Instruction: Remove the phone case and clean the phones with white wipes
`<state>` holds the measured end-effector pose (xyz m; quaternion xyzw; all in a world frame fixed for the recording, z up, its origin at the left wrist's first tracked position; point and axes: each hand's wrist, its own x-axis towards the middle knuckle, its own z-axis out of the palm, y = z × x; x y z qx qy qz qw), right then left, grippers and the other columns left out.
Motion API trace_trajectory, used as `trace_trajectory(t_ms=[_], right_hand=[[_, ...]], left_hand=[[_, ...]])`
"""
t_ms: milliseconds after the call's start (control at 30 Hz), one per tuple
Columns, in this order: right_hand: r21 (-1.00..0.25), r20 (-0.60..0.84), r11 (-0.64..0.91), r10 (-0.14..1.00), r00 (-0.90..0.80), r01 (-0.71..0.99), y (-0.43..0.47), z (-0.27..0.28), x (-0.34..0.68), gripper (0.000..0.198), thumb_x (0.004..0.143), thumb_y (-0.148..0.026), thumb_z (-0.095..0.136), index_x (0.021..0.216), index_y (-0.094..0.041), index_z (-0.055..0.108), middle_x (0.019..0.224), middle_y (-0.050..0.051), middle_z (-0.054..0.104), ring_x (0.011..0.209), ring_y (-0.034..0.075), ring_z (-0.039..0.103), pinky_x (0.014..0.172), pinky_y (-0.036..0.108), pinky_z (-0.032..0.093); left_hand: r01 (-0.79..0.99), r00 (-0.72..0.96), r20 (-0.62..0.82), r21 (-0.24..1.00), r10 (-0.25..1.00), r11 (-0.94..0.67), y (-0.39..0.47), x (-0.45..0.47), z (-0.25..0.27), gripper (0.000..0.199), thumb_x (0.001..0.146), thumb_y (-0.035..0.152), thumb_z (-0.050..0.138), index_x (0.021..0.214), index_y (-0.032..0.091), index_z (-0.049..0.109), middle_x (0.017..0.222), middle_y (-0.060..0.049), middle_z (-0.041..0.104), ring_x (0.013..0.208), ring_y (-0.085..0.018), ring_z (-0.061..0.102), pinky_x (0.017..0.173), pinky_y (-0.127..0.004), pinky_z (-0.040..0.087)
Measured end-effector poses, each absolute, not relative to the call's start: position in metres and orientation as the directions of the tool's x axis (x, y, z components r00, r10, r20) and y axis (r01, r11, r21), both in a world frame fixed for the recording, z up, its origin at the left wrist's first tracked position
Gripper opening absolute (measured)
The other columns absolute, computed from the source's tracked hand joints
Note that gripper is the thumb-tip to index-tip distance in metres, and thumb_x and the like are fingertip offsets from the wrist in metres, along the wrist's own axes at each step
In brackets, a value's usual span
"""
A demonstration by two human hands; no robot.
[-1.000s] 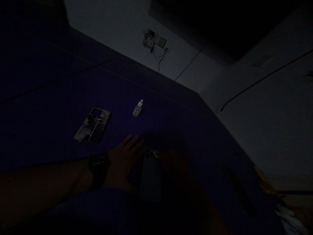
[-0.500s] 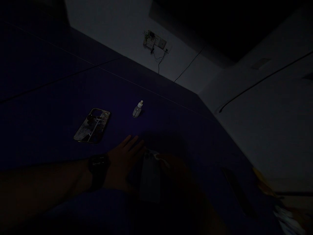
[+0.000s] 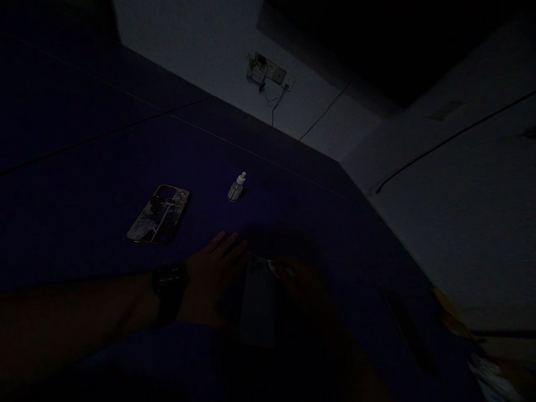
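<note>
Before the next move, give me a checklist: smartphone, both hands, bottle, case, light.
1. Smartphone back up, camera lenses showing: ok.
2. Left hand at the smartphone's left side, fingers extended: ok.
3. White item in the right hand, by the smartphone's upper right corner: ok. Material: cannot tell.
4. Dropper bottle upright, top on, apart from both hands: ok.
5. Phone case off, lying apart: ok.
6. Light: not ok, very dim.
</note>
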<state>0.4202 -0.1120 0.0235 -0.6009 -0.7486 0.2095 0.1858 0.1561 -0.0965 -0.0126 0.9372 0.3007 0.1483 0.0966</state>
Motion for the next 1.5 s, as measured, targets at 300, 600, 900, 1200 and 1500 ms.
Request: trace_trajectory(t_ms=[300,600,900,1200,1500], right_hand=[[-0.584,0.055,0.225,0.969,-0.239,0.780,-0.111,0.022,0.415,0.023,0.096,-0.042,0.056,0.095,-0.025,0.072,0.096,0.004,0.072,0.089,0.019,0.068,0.082,0.033,0.051],[-0.584,0.012,0.263,0.949,-0.315,0.768,-0.111,0.021,0.423,0.022,0.095,-0.041,0.059,0.092,-0.026,0.075,0.087,0.002,0.068,0.077,0.016,0.065,0.070,0.028,0.050],[-0.574,0.009,0.247,0.955,-0.295,0.781,-0.110,0.024,0.428,0.023,0.094,-0.041,0.060,0.089,-0.025,0.076,0.085,0.003,0.069,0.077,0.017,0.066,0.069,0.028,0.050],[-0.549,0.062,0.224,0.972,-0.228,0.805,-0.109,0.023,0.420,0.023,0.093,-0.042,0.058,0.091,-0.025,0.074,0.090,0.004,0.072,0.083,0.019,0.068,0.075,0.031,0.051],[-0.487,0.016,0.183,0.980,-0.200,0.854,-0.113,0.022,0.417,0.021,0.089,-0.041,0.060,0.090,-0.023,0.070,0.090,0.005,0.074,0.080,0.021,0.070,0.073,0.032,0.052]], left_hand=[[0.549,0.777,0.196,0.253,0.598,-0.797,-0.097,0.157,-0.010,0.117,0.072,0.088,0.048,0.155,0.008,0.028,0.162,-0.023,0.024,0.149,-0.047,0.017,0.120,-0.060,0.002],[0.559,0.775,0.172,0.263,0.608,-0.787,-0.098,0.158,-0.007,0.114,0.074,0.087,0.047,0.155,0.009,0.030,0.162,-0.021,0.025,0.149,-0.047,0.017,0.120,-0.061,0.007],[0.592,0.753,0.196,0.218,0.629,-0.776,-0.102,0.159,-0.008,0.115,0.072,0.089,0.047,0.155,0.011,0.032,0.162,-0.020,0.026,0.150,-0.045,0.017,0.121,-0.058,0.004],[0.577,0.757,0.213,0.229,0.618,-0.784,-0.101,0.159,-0.009,0.116,0.072,0.089,0.046,0.154,0.008,0.033,0.161,-0.022,0.027,0.149,-0.046,0.018,0.120,-0.059,0.004],[0.569,0.764,0.198,0.244,0.614,-0.786,-0.099,0.158,-0.009,0.118,0.071,0.091,0.044,0.154,0.009,0.031,0.162,-0.021,0.026,0.149,-0.046,0.017,0.120,-0.058,0.002]])
